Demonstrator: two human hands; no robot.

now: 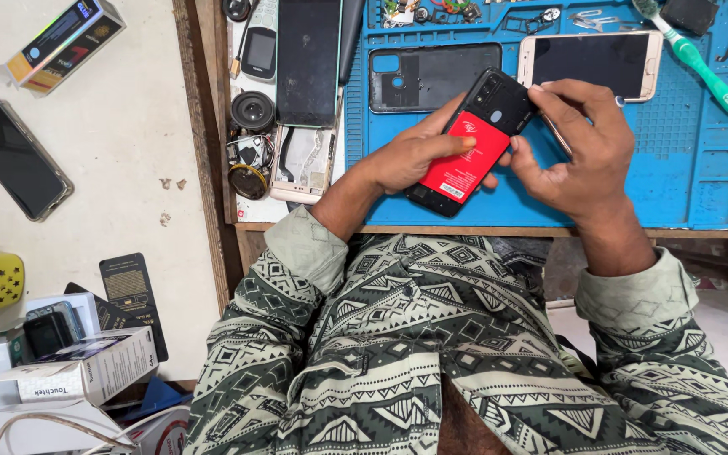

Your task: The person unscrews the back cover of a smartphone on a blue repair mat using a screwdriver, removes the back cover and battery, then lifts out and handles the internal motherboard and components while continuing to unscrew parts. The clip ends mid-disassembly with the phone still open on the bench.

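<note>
On the mat [701, 194] before me I hold a phone [473, 143] between my left hand [410, 156] and right hand [583, 152]. Behind it lie a back cover [419, 80] and, to its right, another phone [591, 63]. A toothbrush [693, 59] lies farther right.

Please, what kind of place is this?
Probably a phone repair bench: a blue repair mat, a loose phone back cover, and both hands, left hand and right hand, on an opened phone.
</note>
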